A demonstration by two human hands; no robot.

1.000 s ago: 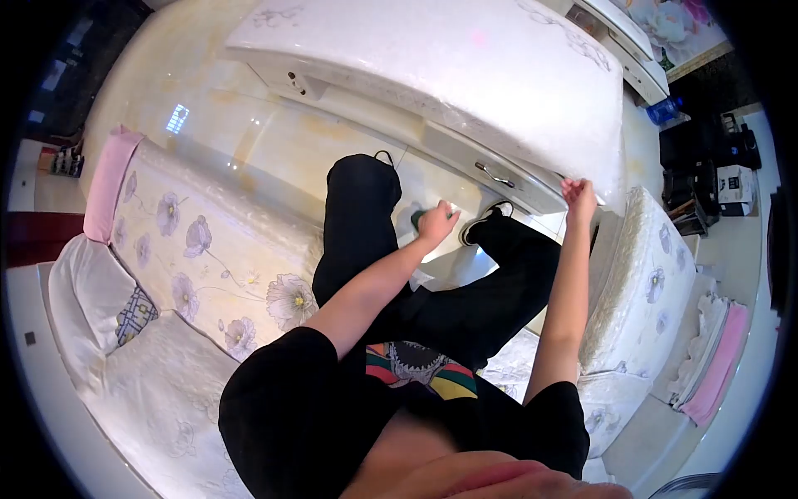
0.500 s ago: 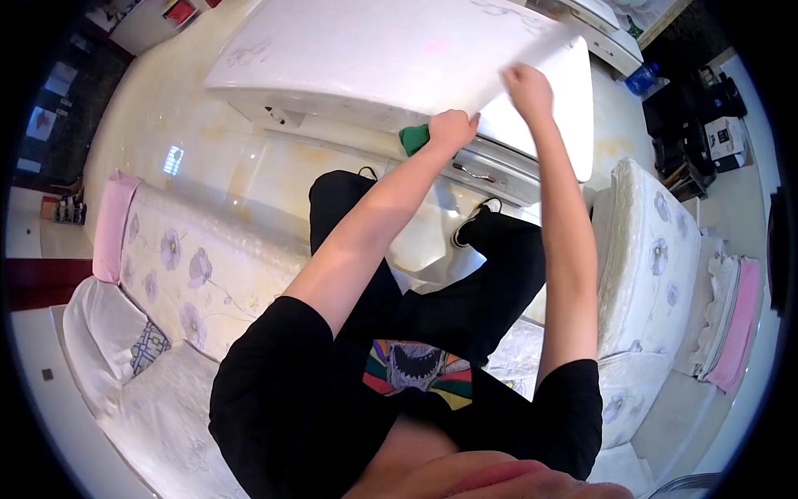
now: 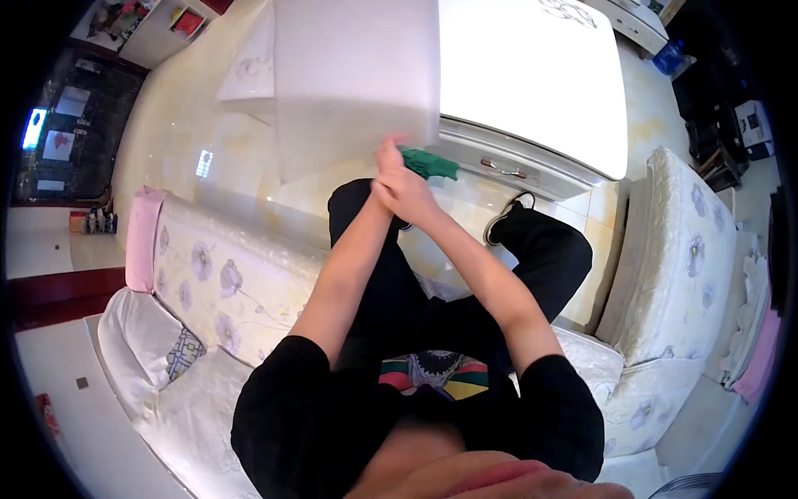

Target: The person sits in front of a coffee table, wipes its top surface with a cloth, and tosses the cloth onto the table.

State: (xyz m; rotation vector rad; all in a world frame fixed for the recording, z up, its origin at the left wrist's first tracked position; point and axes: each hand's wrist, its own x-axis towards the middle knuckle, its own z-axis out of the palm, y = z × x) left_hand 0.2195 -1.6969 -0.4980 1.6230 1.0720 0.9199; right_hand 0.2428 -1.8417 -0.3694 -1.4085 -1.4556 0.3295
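Observation:
My left hand [image 3: 389,155] is closed beside the bunched green cloth [image 3: 430,164], which hangs out to its right at the table's front edge. My right hand [image 3: 402,191] lies across my left wrist, its fingers curled; what they hold, if anything, is hidden. The pale translucent table cover [image 3: 357,62] is folded over toward the left, with its near part hanging past the front edge. To the right of the fold the glossy white tabletop [image 3: 532,87] shows bare. Under it is a drawer with a metal handle [image 3: 504,170].
A flowered sofa [image 3: 241,291] runs along the left, and another flowered seat [image 3: 677,258] stands at the right. A blue bottle [image 3: 667,58] and black bags [image 3: 715,125] are at the upper right. My legs are close to the table front.
The cover has been turned back leftward off the right part of the table. My right hand has swung left and down to my left wrist. My left hand has moved left with the green cloth.

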